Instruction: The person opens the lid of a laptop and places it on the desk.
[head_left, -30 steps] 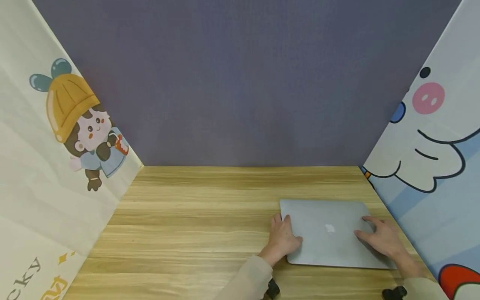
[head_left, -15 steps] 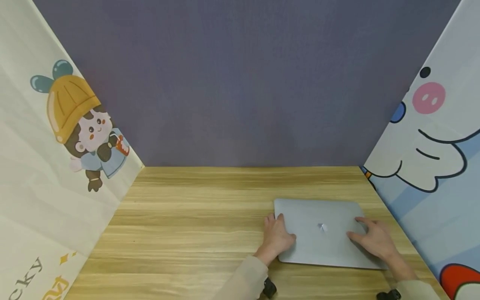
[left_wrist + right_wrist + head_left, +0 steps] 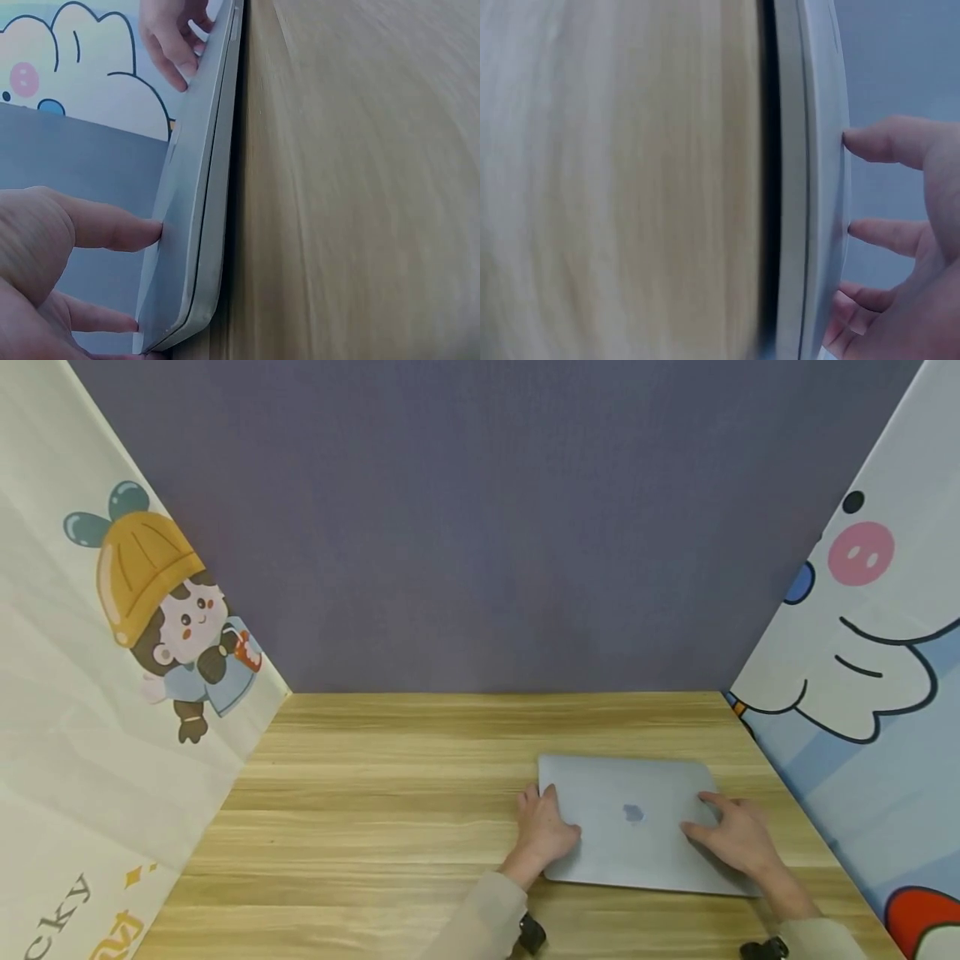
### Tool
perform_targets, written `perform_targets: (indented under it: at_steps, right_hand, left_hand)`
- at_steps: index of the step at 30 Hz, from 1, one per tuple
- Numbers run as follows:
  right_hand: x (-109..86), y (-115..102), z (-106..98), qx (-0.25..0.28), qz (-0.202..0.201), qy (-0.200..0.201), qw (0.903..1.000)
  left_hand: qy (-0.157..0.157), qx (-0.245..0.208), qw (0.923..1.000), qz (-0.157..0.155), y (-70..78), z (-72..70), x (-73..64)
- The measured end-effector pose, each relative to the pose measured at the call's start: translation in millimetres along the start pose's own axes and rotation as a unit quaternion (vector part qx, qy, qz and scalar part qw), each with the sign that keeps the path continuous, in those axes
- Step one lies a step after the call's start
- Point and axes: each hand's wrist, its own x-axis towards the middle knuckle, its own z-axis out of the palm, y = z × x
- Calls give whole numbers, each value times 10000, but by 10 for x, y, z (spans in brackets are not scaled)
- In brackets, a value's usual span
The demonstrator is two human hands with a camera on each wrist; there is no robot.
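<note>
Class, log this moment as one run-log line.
silver MacBook: closed; left hand: holds its left edge; right hand: holds its right edge; wooden tabletop: beneath

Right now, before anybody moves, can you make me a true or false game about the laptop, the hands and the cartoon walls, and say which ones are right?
1. The left hand and the right hand both touch the laptop. True.
2. The laptop is wide open. False: it is closed.
3. The cartoon character on the left wall wears a yellow hat. True.
4. The laptop is bright red. False: it is silvery grey.
5. The laptop is nearer the right wall than the left wall. True.
6. The two hands are clasped together. False: they are apart, at opposite sides of the laptop.
</note>
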Motion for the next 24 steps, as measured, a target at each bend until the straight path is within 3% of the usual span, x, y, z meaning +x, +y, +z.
perform_targets:
  at_steps: [10,24]
  right_hand:
    - [-54,-158,50,142,-2,-8,9999]
    - [-99,-383,142,326,-103,104,9994]
  left_hand:
    - [62,97,9999,-23,-101,-88,-2]
    - [2,-115,9998,-131,-242,-254,-30]
